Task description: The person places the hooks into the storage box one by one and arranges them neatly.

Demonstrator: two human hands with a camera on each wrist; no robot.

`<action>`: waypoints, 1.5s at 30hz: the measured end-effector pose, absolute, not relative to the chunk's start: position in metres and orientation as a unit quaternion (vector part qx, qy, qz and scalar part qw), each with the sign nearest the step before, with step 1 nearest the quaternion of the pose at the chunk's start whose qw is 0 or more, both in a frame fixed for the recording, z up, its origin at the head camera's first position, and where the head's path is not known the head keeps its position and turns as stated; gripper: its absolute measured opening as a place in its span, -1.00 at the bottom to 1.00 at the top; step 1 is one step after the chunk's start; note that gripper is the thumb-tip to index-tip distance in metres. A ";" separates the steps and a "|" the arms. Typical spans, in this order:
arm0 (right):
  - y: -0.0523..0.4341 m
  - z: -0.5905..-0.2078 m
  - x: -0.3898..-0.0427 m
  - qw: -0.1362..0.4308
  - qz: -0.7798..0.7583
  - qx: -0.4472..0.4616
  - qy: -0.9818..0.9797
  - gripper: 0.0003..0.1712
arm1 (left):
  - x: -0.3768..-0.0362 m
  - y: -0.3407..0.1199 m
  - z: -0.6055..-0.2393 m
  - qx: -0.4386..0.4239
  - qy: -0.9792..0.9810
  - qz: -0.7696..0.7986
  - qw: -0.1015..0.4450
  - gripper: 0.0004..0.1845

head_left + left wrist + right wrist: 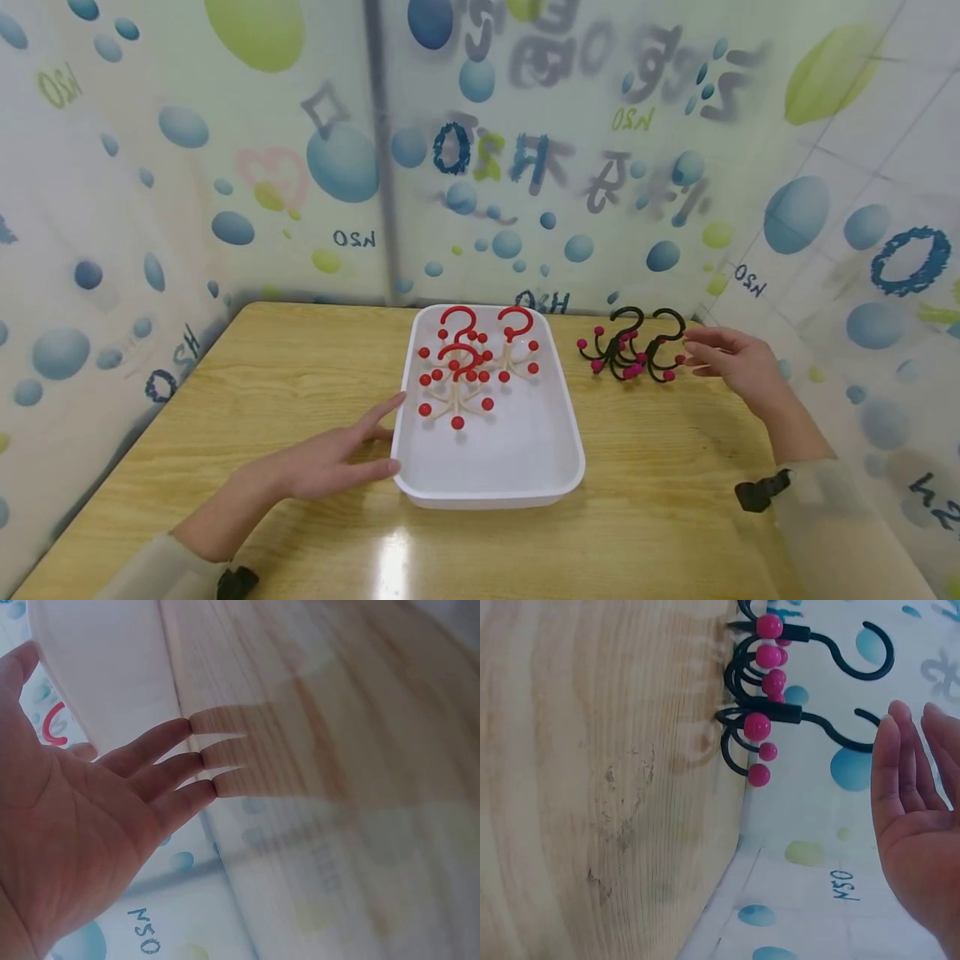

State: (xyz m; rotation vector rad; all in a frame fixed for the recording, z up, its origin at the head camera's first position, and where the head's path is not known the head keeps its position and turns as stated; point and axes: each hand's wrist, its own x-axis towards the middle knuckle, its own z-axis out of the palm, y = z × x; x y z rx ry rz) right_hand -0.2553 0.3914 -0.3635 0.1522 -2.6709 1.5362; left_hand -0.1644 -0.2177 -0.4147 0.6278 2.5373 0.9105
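Note:
My left hand has its thumb and a fingertip at the left rim of a white tray. Seen from the left wrist, three straight fingertips meet the wooden tabletop. Inside the tray stand three pale, branched hangers with red hooks and red balls, the nearest hanger towards the tray's middle left. Right of the tray stand two black hangers with hooks and pink balls, a left one and right one in part overlapping. My right hand is beside the right one, its fingertips covering part of that hook; contact I cannot tell.
Everything stands on a light wooden table. Behind it and at both sides rise patterned walls with blue and green spots, close to the black hangers. Dark scuff marks show on the tabletop near my right hand.

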 end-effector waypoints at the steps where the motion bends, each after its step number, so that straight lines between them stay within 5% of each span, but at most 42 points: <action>1: 0.393 -0.364 -0.258 0.035 0.498 0.045 -0.865 -0.59 | -0.165 -0.218 -0.415 0.222 0.900 0.324 0.187 0.01; 8: 0.398 -0.372 -0.278 0.060 0.514 0.014 -0.856 -0.50 | -0.167 -0.219 -0.417 0.216 0.902 0.322 0.191 0.01; 14: 0.396 -0.388 -0.296 0.061 0.520 -0.006 -0.852 -0.20 | -0.167 -0.219 -0.419 0.214 0.903 0.320 0.191 0.01; 21: 0.388 -0.396 -0.306 0.066 0.539 -0.028 -0.839 -0.18 | -0.167 -0.219 -0.420 0.208 0.904 0.319 0.193 0.00; 35: 0.382 -0.393 -0.309 0.104 0.574 -0.025 -0.812 -0.69 | -0.167 -0.218 -0.415 0.211 0.902 0.322 0.196 0.01; 45: 0.391 -0.380 -0.298 0.120 0.561 -0.028 -0.818 -0.64 | -0.166 -0.218 -0.415 0.212 0.900 0.326 0.199 0.00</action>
